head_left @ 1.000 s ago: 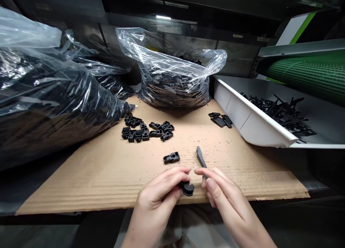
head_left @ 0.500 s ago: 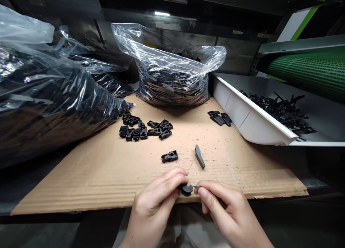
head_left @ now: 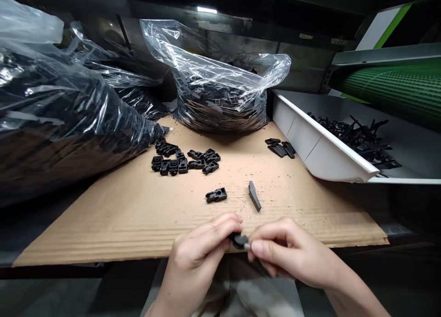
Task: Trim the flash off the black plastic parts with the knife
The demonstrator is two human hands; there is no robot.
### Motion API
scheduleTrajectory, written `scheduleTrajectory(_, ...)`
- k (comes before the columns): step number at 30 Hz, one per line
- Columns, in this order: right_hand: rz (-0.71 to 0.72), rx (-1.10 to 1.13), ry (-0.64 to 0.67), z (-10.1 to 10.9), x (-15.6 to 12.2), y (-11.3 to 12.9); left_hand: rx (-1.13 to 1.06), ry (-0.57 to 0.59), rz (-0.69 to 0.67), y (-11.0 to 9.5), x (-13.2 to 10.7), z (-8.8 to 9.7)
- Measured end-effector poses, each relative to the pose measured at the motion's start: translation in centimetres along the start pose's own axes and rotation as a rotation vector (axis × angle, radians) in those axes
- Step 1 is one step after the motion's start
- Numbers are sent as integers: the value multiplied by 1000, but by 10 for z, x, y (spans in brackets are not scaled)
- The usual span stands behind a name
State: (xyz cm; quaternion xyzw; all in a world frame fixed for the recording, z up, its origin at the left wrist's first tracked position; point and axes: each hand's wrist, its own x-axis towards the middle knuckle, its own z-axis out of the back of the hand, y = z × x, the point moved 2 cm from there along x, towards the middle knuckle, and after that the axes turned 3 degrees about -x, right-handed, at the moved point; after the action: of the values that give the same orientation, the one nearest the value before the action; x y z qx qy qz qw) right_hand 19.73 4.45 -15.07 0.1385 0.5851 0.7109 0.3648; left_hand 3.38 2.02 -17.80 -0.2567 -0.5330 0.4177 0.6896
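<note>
Near the cardboard's front edge, my left hand (head_left: 203, 246) is closed round a black plastic part (head_left: 239, 240), whose rounded end sticks out past the fingertips. My right hand (head_left: 282, 248) pinches a small thin piece (head_left: 246, 246) against that rounded end; its kind is blurred and mostly covered by the fingers. Just beyond the hands lies a single black plastic clip-like part (head_left: 216, 195). To its right rests a dark grey tapered lever (head_left: 254, 196).
Several black parts (head_left: 174, 166) are grouped on the cardboard (head_left: 113, 216), with several flat ones (head_left: 280, 148) at right. Plastic bags (head_left: 220, 101) (head_left: 69, 119) stand behind and left. A white tray (head_left: 320, 156) of black pieces sits right, below a green mesh roller (head_left: 389, 89).
My right hand has moved slightly left and its fingertips now meet the rounded end of the black part. The view has tilted a little; the loose parts lie as before.
</note>
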Motion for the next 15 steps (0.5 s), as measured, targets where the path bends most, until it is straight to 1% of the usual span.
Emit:
scheduleTrajectory(2, -47, 109, 94, -2, -3, -2, 3, -11, 20, 0, 0, 1)
scheduleTrajectory(3, -46, 147, 103, -3, -5, -3, 2, -16, 28, 0, 0, 1)
scheduleTrajectory(4, -34, 172, 76, -4, -7, -4, -2, -15, 35, -1, 0, 1)
scheduleTrajectory(5, -14, 189, 8, -5, -8, -5, -10, -13, 37, -1, 0, 1)
scheduleTrajectory(6, 15, 194, -93, -5, -10, -6, -18, -13, 41, -1, 1, 1)
scheduleTrajectory(9, 121, 132, -465, -10, -9, -7, -42, -17, 59, -1, 1, 1)
scheduleTrajectory(11, 211, 65, -661, -16, -5, -8, -56, -31, 90, -1, 1, 2)
scheduleTrajectory(12, 250, 48, -718, -19, -3, -8, -65, -35, 111, -2, 2, 3)
scheduleTrajectory(13, 272, 50, -748, -22, 0, -9, -81, -31, 132, -2, 3, 3)
scheduleTrajectory(15, 273, 86, -743, -25, 5, -10, -127, -2, 169, -5, 5, 3)
